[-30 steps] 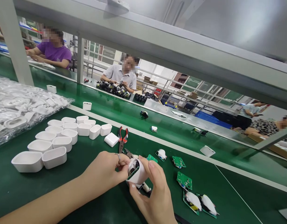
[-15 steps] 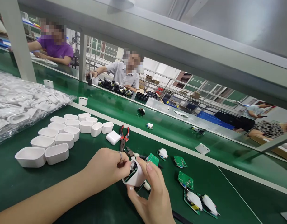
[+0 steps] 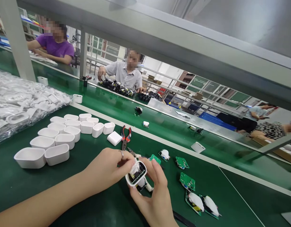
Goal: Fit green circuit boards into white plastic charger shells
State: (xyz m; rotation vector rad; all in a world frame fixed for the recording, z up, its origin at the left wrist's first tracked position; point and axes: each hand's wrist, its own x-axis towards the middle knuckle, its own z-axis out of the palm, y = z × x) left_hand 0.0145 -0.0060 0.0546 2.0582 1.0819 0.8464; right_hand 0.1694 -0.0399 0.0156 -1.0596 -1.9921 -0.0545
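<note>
A white oval housing (image 3: 128,182) with a circuit board and parts inside is held up over the green bench, its open end facing me. My right hand (image 3: 157,186) grips it from the right, thumb below and fingers behind. My left hand (image 3: 112,167), a ring on one finger, pinches at the housing's upper left rim; whether its fingertips hold the rim or the white-coated part inside cannot be made out. Just behind the hands lie red-handled pliers (image 3: 124,143) and a second, partly hidden tool. More board parts lie beneath the housing.
Several white housings (image 3: 65,138) stand at left, beside a plastic bag of white parts (image 3: 22,101). Circuit boards (image 3: 187,181) lie at right. Beyond, a green conveyor (image 3: 117,108) carries scattered pieces. Several people sit across it, under a metal frame (image 3: 159,34).
The housing has turned so its open end faces me more. Pieces on the conveyor have shifted left. The person in the grey shirt has moved a hand from a dark object to the pile.
</note>
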